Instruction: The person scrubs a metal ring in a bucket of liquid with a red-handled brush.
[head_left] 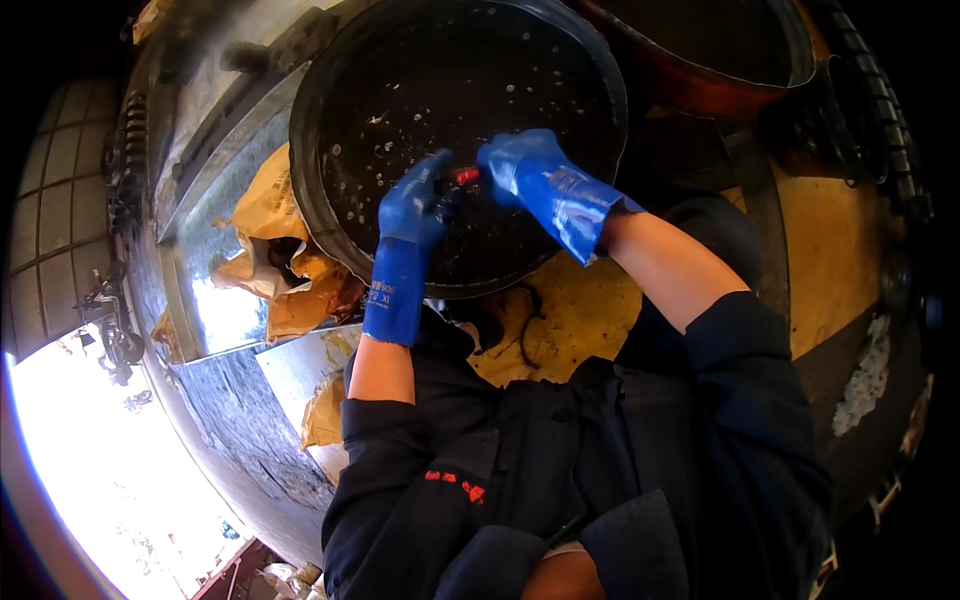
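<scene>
Both my hands wear long blue rubber gloves and are held over a wide black round tub (pixel 318 215) of dark liquid with bubbles on its surface. A small red piece (pixel 465 176) shows between them. My right hand (pixel 520 165) is closed, with the red piece at its fingertips. My left hand (pixel 412 205) is curled close beside it, its fingers somewhat blurred by motion. Something dark shows at the inner side of the left hand, and I cannot make out what it is.
Torn brown paper sacks (pixel 300 300) lie left of the tub. A second large tub, reddish outside (pixel 700 90), stands at the far right, with a dark bucket (pixel 825 125) near it. Yellowish boards (pixel 575 310) lie below the tub. Bright daylight enters at the lower left.
</scene>
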